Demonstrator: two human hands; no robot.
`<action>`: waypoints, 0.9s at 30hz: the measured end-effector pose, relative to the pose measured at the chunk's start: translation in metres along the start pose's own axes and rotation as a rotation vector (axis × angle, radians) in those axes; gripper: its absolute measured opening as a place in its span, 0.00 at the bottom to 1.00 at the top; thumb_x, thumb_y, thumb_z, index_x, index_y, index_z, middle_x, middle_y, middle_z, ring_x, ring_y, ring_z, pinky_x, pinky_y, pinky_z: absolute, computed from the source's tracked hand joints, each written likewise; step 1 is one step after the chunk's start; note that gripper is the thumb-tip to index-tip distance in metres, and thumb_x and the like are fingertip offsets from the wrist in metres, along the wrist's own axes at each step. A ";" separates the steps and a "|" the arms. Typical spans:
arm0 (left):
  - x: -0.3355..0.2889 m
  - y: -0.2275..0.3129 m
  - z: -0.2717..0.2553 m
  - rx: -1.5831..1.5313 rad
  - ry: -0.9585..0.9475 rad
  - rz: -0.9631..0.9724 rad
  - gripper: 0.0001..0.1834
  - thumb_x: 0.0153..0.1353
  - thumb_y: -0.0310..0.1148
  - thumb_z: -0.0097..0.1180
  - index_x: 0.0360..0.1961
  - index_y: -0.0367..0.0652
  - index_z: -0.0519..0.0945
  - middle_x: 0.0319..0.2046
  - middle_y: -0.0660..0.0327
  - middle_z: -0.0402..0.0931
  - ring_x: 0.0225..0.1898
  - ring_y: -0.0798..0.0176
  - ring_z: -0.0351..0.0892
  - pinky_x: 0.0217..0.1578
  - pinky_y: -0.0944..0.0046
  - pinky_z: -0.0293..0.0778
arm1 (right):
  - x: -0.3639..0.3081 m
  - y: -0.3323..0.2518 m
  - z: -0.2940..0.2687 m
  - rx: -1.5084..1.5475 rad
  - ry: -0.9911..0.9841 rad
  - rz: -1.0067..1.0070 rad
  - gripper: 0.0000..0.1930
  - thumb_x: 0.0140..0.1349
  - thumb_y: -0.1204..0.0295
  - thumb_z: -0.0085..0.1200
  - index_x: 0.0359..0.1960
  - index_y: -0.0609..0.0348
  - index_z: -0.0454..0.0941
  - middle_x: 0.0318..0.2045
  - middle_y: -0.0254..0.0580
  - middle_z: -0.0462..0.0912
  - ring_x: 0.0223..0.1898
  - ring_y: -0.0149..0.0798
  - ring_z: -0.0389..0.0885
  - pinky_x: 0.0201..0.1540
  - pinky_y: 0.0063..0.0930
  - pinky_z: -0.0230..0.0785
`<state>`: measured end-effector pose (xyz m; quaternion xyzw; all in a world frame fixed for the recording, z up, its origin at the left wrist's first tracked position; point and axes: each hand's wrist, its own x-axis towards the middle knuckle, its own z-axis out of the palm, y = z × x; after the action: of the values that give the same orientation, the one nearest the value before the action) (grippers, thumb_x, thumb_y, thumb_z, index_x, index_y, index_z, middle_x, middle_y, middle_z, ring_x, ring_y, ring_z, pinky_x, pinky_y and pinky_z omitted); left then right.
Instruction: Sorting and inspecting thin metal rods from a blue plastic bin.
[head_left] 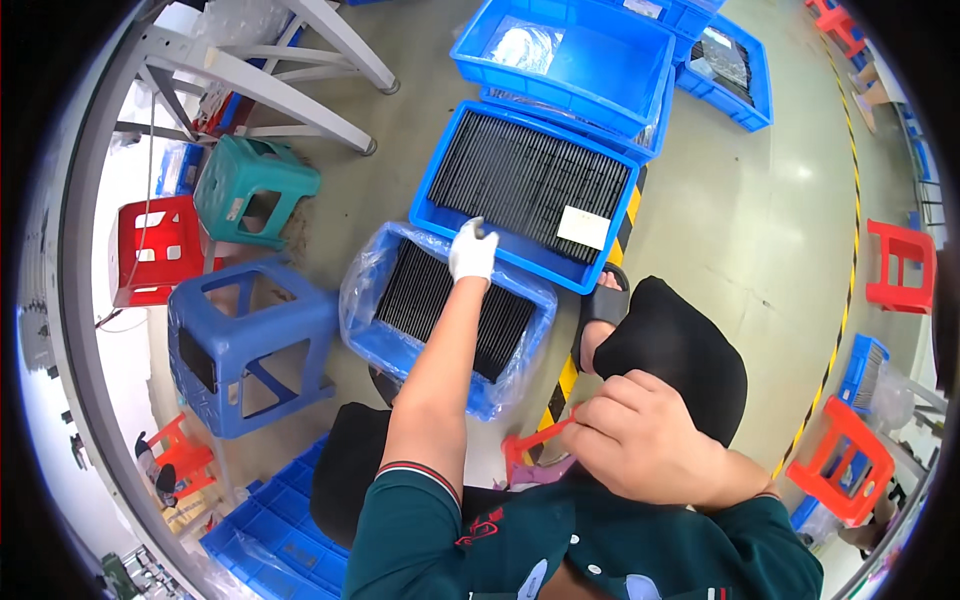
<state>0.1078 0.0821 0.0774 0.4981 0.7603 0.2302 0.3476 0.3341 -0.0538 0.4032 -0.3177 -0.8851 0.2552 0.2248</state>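
Observation:
My left hand, in a white glove with greyish fingertips, reaches to where two blue bins meet. Its fingers look slightly apart, with nothing visible between them. Just beyond it, a blue bin holds rows of thin dark rods and a pale paper slip. Under my left forearm, a nearer bin lined with clear plastic holds more black rods. My right hand is bare and closed in front of my body, beside a red plastic piece. What its curled fingers hold, if anything, is hidden.
More blue bins are stacked beyond, one with a clear bag inside. At left stand a blue stool, a green stool and a metal-legged table. Yellow-black tape runs beside my sandalled foot.

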 end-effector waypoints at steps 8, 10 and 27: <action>0.042 0.061 0.045 0.337 -0.169 0.163 0.32 0.48 0.48 0.61 0.55 0.49 0.75 0.50 0.48 0.76 0.54 0.47 0.74 0.55 0.53 0.70 | -0.026 0.020 -0.002 0.143 -0.087 0.101 0.07 0.45 0.71 0.55 0.27 0.57 0.76 0.26 0.37 0.74 0.31 0.36 0.73 0.31 0.27 0.67; 0.045 0.094 0.059 0.410 -0.184 0.147 0.31 0.48 0.48 0.61 0.54 0.50 0.75 0.51 0.48 0.75 0.54 0.48 0.73 0.54 0.52 0.71 | -0.032 0.026 -0.006 0.165 -0.082 0.134 0.07 0.45 0.71 0.55 0.27 0.57 0.76 0.26 0.37 0.74 0.31 0.36 0.73 0.31 0.27 0.66; 0.060 0.141 0.097 0.848 -0.303 0.199 0.31 0.49 0.52 0.64 0.49 0.42 0.72 0.47 0.50 0.74 0.50 0.49 0.77 0.47 0.52 0.75 | -0.048 0.048 -0.018 0.281 0.071 0.238 0.06 0.45 0.70 0.55 0.27 0.55 0.76 0.24 0.33 0.71 0.29 0.33 0.72 0.31 0.25 0.64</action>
<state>0.2502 0.1934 0.0947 0.6949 0.6765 -0.1443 0.1963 0.3993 -0.0487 0.3767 -0.3944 -0.7885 0.3897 0.2661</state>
